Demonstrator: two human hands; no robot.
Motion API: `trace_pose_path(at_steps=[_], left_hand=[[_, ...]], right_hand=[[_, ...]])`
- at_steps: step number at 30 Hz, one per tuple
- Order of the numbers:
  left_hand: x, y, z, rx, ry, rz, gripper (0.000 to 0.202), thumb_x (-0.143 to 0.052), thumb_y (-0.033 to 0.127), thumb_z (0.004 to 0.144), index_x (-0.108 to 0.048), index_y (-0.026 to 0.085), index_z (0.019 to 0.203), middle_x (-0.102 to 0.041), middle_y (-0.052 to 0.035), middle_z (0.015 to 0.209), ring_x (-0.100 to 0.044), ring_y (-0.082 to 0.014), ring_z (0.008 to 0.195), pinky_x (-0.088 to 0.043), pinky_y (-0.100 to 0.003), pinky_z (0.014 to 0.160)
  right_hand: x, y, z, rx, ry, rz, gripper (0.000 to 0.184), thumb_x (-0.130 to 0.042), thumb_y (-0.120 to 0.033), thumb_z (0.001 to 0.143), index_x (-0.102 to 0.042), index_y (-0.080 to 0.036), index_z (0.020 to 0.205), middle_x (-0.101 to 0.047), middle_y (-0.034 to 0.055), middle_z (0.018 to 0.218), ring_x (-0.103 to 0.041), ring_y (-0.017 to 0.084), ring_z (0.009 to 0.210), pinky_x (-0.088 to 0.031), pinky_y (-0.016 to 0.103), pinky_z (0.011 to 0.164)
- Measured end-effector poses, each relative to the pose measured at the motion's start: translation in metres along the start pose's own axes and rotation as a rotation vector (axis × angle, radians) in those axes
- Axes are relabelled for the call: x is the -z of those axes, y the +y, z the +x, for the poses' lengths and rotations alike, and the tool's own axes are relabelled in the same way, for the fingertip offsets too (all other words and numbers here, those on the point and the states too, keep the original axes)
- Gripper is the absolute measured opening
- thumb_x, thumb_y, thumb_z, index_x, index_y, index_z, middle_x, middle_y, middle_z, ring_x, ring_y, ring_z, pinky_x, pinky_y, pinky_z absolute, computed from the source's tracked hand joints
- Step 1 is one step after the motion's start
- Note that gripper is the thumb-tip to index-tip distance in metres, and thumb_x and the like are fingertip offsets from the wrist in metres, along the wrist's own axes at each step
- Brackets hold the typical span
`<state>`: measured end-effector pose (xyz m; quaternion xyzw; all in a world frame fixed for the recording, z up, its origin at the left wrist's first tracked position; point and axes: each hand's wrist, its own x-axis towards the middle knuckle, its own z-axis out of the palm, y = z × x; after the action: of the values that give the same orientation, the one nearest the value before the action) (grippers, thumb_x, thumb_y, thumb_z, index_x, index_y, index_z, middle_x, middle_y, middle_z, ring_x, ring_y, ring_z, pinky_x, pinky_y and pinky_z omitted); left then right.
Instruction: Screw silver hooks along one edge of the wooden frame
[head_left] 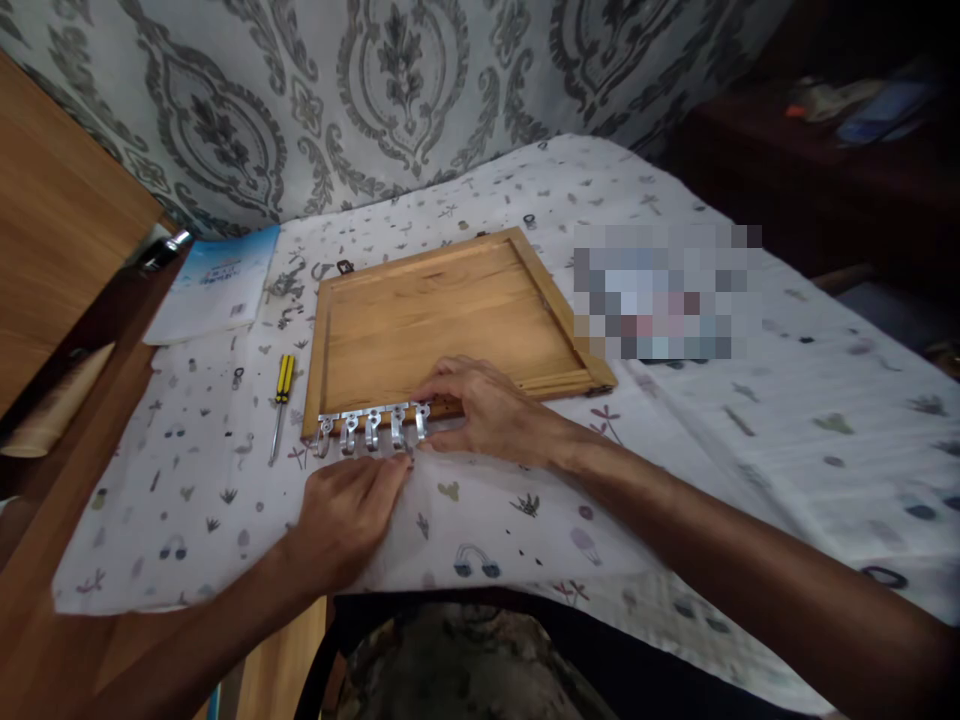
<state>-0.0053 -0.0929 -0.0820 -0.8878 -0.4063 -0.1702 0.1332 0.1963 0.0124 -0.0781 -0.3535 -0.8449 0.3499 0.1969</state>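
Observation:
A shallow wooden panel (442,310) with a raised rim lies on a patterned cloth (675,440). Along its near edge sits a metal hook rail (371,420) with several silver hooks. My right hand (487,405) rests on the panel's near edge, fingers curled over the right end of the rail. My left hand (349,510) lies on the cloth just below the hooks, fingers together and pointing at them; whether they pinch anything is hidden.
A screwdriver (282,400) with a yellow-black handle lies left of the panel. Loose small hooks (289,285) and a blue-white booklet (217,285) sit beyond it. A wooden surface (52,230) stands at left, a patterned wall behind.

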Motion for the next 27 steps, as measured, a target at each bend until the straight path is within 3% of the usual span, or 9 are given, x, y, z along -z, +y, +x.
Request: trace_pose_path(at_steps=[3, 6, 8, 12, 16, 27], left_hand=[[0.022, -0.01, 0.019, 0.096, -0.025, -0.127, 0.016, -0.047, 0.02, 0.101, -0.062, 0.016, 0.096, -0.073, 0.0, 0.076, -0.068, -0.0145, 0.063, -0.047, -0.027, 0.06], [0.04, -0.028, 0.052, 0.227, -0.225, -0.314, 0.018, -0.046, 0.022, 0.1, -0.062, 0.019, 0.093, -0.068, 0.0041, 0.072, -0.062, -0.0105, 0.062, -0.042, -0.023, 0.057], [0.042, -0.04, 0.073, 0.256, -0.267, -0.414, 0.02, -0.048, 0.025, 0.097, -0.063, 0.018, 0.085, -0.065, 0.0027, 0.075, -0.059, -0.011, 0.066, -0.041, -0.023, 0.06], [0.028, -0.056, 0.099, 0.304, -0.503, -0.589, 0.021, -0.049, 0.028, 0.091, -0.062, 0.016, 0.078, -0.06, 0.0003, 0.075, -0.056, -0.0132, 0.069, -0.04, -0.024, 0.061], [0.017, -0.059, 0.101, 0.372, -0.654, -0.715, 0.016, -0.05, 0.025, 0.087, -0.062, 0.016, 0.081, -0.063, 0.0002, 0.074, -0.055, -0.0121, 0.064, -0.038, -0.023, 0.057], [0.009, -0.063, 0.093, 0.43, -0.647, -0.72, 0.019, -0.055, 0.03, 0.087, -0.067, 0.016, 0.083, -0.063, -0.0003, 0.071, -0.053, -0.0111, 0.061, -0.038, -0.021, 0.053]], right_hand=[[-0.001, 0.001, 0.0, 0.003, 0.009, -0.007, 0.035, -0.084, -0.025, 0.072, -0.076, -0.017, 0.105, -0.065, 0.0056, 0.096, -0.06, 0.023, 0.094, -0.044, 0.035, 0.084], [-0.001, -0.001, 0.001, 0.006, 0.006, -0.018, 0.035, -0.084, -0.026, 0.072, -0.076, -0.018, 0.105, -0.064, 0.0049, 0.094, -0.059, 0.023, 0.091, -0.043, 0.035, 0.082], [0.0, -0.002, 0.001, 0.011, -0.002, -0.016, 0.035, -0.083, -0.026, 0.072, -0.076, -0.018, 0.105, -0.064, 0.0045, 0.092, -0.059, 0.023, 0.09, -0.043, 0.034, 0.08], [0.001, -0.003, 0.001, 0.019, -0.001, -0.001, 0.029, -0.082, -0.025, 0.074, -0.075, -0.016, 0.101, -0.064, 0.0044, 0.091, -0.058, 0.022, 0.088, -0.042, 0.033, 0.079], [0.001, -0.004, 0.0, 0.017, 0.011, -0.003, 0.025, -0.082, -0.023, 0.072, -0.075, -0.015, 0.095, -0.061, 0.0027, 0.086, -0.057, 0.02, 0.083, -0.041, 0.032, 0.076], [0.0, -0.003, 0.0, 0.016, 0.021, -0.023, 0.024, -0.083, -0.027, 0.074, -0.075, -0.016, 0.094, -0.06, 0.0014, 0.082, -0.056, 0.019, 0.082, -0.039, 0.031, 0.075]])
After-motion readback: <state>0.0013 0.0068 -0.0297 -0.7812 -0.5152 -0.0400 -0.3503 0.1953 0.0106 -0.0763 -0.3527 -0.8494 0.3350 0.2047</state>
